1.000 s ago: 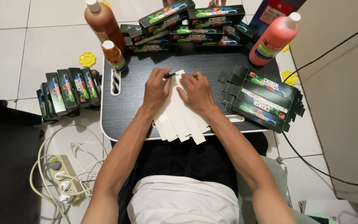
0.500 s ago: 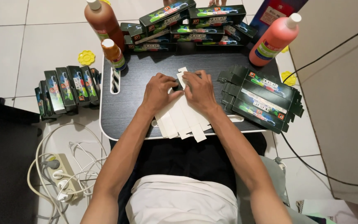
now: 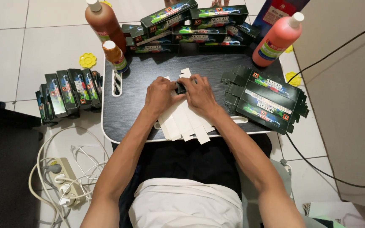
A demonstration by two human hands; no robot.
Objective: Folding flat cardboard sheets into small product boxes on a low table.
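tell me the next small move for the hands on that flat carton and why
Probably press the raised flap down along its crease. Both the left hand and right hand already pinch the top end of the carton, which lies white side up on the tray, with one flap sticking up past the fingers.

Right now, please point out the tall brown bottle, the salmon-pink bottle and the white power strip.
tall brown bottle point(image 3: 104, 23), head view, on its brown body.
salmon-pink bottle point(image 3: 275, 42), head view, on its body below the white cap.
white power strip point(image 3: 66, 179), head view, on its casing between the plugs.
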